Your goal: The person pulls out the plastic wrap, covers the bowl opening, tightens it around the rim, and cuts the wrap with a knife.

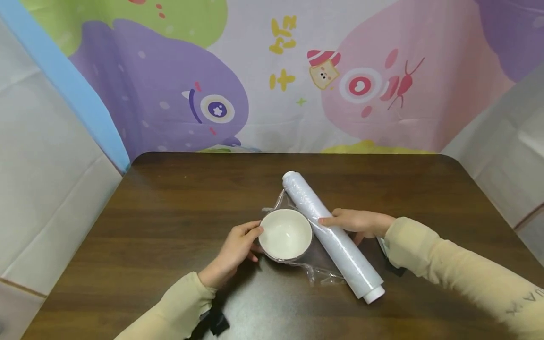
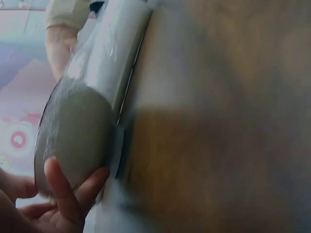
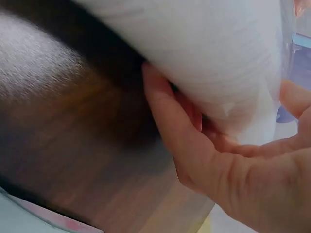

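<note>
A small white bowl (image 1: 285, 234) is tilted slightly over the table, and my left hand (image 1: 235, 245) grips its left side, thumb at the rim and fingers underneath. Clear plastic film (image 1: 320, 275) stretches from a long roll of cling film (image 1: 350, 259) to the bowl and lies wrinkled against its outer side, as the left wrist view also shows. Whether film covers the bowl's mouth I cannot tell. My right hand (image 1: 359, 222) holds the roll around its middle, thumb on top and fingers curled below. The roll slants from upper left to lower right, beside the bowl.
The dark wooden table (image 1: 178, 203) extends around both hands. At its back hangs a curtain (image 1: 263, 118) with cartoon figures. A black strap (image 1: 217, 322) is at the left wrist, and a flat dark-edged object (image 1: 393, 264) shows under the right wrist.
</note>
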Available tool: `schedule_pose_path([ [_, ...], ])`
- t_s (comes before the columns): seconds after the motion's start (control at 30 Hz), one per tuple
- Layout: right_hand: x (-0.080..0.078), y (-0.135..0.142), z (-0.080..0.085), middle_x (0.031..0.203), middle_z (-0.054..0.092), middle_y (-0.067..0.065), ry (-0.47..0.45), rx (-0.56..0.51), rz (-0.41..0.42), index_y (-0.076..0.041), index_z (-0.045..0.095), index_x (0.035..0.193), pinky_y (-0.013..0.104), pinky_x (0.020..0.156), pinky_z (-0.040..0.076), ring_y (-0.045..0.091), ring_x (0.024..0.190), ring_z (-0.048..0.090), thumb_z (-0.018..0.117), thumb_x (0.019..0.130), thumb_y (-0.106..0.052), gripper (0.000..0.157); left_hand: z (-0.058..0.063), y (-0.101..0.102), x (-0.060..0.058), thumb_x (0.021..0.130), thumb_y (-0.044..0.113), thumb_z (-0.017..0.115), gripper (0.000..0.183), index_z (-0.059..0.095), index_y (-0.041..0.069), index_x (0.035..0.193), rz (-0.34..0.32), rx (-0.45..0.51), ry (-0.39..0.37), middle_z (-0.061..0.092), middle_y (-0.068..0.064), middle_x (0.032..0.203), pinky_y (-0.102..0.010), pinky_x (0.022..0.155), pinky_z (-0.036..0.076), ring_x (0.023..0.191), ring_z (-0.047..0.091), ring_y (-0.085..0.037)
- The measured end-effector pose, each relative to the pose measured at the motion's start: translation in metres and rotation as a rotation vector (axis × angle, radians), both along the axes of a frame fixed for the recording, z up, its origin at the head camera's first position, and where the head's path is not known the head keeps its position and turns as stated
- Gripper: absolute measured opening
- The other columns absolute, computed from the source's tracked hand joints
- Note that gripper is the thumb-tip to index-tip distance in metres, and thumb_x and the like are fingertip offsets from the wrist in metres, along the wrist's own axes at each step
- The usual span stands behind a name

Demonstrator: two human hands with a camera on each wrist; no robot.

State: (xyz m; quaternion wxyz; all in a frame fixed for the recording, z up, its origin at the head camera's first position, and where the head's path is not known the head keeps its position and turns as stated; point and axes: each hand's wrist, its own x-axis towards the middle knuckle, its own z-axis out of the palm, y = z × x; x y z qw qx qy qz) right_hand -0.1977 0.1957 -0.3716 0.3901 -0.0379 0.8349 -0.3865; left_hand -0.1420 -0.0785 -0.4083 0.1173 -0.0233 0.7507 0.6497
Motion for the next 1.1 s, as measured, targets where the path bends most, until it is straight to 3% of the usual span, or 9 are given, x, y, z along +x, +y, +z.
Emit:
schedule_pose_path([
  [0.2,0.011,0.003,-0.003,0.108,0.048,0.017,0.005,-0.021,-0.071,0.003,0.038,0.114,0.045,0.070,0.050,0.029,0.097,0.053,0.051,0.087,-0.048,0.059,0.004,-0.004,-0.014,0.091,0.015,0.050,0.036,0.055,0.000,0.123,-0.051,-0.151,0.029,0.065,-0.017,0.102,-0.025,0.040,0.044,0.057,0.061,-0.016],
  [0.47,0.025,0.001,-0.007,0.096,0.055,0.017,0.036,-0.018,-0.126,0.007,0.046,0.105,0.041,0.063,0.053,0.025,0.079,0.060,0.053,0.087,-0.046,0.057,0.006,-0.007,-0.027,0.091,0.017,0.049,0.034,0.058,0.003,0.121,-0.113,-0.263,0.087,0.064,-0.012,0.089,-0.031,0.041,0.047,0.053,0.051,-0.013],
  [0.67,0.032,-0.002,-0.011,0.104,0.046,0.020,0.048,-0.017,-0.201,0.008,0.035,0.113,0.039,0.060,0.054,0.027,0.078,0.060,0.058,0.082,-0.050,0.070,0.007,-0.012,-0.036,0.092,0.019,0.049,0.034,0.058,0.005,0.121,-0.148,-0.302,0.115,0.063,-0.014,0.104,-0.033,0.045,0.049,0.058,0.048,-0.014],
  [0.97,0.031,-0.008,-0.013,0.087,0.059,0.016,0.084,-0.042,-0.238,0.008,0.049,0.100,0.038,0.056,0.054,0.022,0.068,0.062,0.058,0.082,-0.049,0.061,0.009,-0.015,-0.052,0.093,0.019,0.048,0.034,0.058,0.003,0.121,-0.189,-0.354,0.170,0.061,-0.018,0.112,-0.030,0.047,0.050,0.060,0.053,-0.015],
  [1.1,0.031,-0.011,-0.013,0.095,0.052,0.019,0.094,-0.033,-0.272,0.011,0.036,0.112,0.037,0.056,0.054,0.023,0.070,0.060,0.058,0.081,-0.051,0.073,0.006,-0.016,-0.061,0.094,0.021,0.047,0.033,0.059,0.005,0.120,-0.164,-0.383,0.184,0.062,-0.016,0.108,-0.029,0.047,0.050,0.061,0.055,-0.016],
])
